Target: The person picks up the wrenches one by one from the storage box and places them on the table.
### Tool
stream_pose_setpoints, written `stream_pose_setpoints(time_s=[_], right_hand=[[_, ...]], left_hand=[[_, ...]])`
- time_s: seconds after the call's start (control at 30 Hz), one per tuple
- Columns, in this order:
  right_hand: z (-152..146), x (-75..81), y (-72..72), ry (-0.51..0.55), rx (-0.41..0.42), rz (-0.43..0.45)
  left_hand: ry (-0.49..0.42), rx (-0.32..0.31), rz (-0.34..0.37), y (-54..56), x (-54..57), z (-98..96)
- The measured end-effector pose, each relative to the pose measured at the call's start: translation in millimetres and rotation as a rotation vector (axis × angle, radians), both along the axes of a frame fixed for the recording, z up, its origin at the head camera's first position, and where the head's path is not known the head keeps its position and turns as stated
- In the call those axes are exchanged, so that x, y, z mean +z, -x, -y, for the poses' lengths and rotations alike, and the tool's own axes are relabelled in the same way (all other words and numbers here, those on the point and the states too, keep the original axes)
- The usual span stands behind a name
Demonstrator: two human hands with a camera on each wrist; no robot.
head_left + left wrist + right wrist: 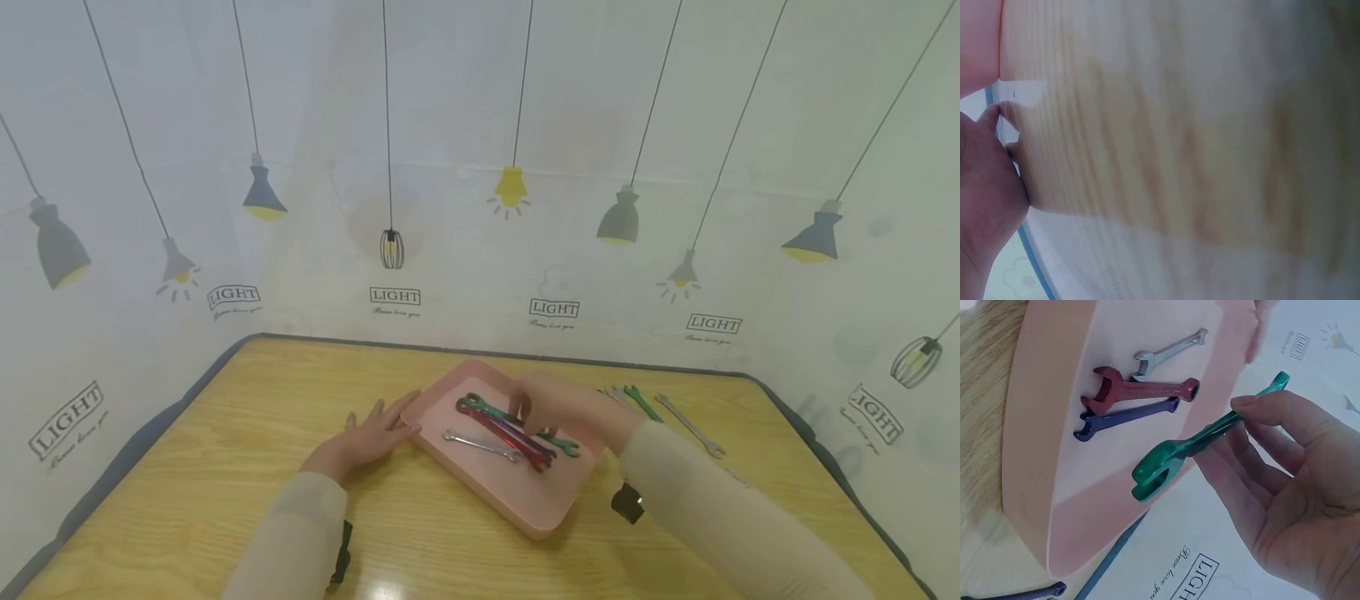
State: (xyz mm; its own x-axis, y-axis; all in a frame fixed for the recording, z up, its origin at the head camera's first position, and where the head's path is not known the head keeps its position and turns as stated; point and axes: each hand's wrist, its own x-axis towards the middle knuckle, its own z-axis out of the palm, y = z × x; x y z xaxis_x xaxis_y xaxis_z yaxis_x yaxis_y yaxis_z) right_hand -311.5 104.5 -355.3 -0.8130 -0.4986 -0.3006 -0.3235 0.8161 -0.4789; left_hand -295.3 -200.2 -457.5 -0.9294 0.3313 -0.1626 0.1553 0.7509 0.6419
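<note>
A pink tray (517, 496) lies at an angle on the wooden table. Over it, my right hand (1304, 475) pinches the shaft of a green combination wrench (1207, 434) between thumb and fingers, its open end pointing away from the palm. In the tray, a red wrench (1150, 391), a purple wrench (1132, 419) and a small silver wrench (1172, 355) lie side by side. At the tray's left corner, my left hand (369, 440) has its fingers extended, fingertips at the rim. The left wrist view catches only part of that hand (988, 187) beside the table surface.
Right of the tray, partly behind my right forearm, several wrenches lie on the table, among them a green one (641, 402) and a long silver one (692, 427). A lamp-printed cloth wall (465, 275) rises behind the table's far edge.
</note>
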Motion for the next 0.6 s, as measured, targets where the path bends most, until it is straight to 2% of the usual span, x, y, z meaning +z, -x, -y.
stream_pose_setpoints(time_s=[0.2,0.37,0.6], right_hand=[[-16,2.7,-3.3,-0.003,0.004,-0.02],[-33,8.4,-12.6,0.005,-0.019,-0.042],[-67,15.9,-32.1,0.118,-0.036,-0.018]], left_hand=[[-0.012,0.003,0.002,-0.2,-0.7,1.2],[-0.007,0.006,0.007,2.5,-3.8,2.8],[0.002,0.01,0.003,1.3,-0.9,0.2]])
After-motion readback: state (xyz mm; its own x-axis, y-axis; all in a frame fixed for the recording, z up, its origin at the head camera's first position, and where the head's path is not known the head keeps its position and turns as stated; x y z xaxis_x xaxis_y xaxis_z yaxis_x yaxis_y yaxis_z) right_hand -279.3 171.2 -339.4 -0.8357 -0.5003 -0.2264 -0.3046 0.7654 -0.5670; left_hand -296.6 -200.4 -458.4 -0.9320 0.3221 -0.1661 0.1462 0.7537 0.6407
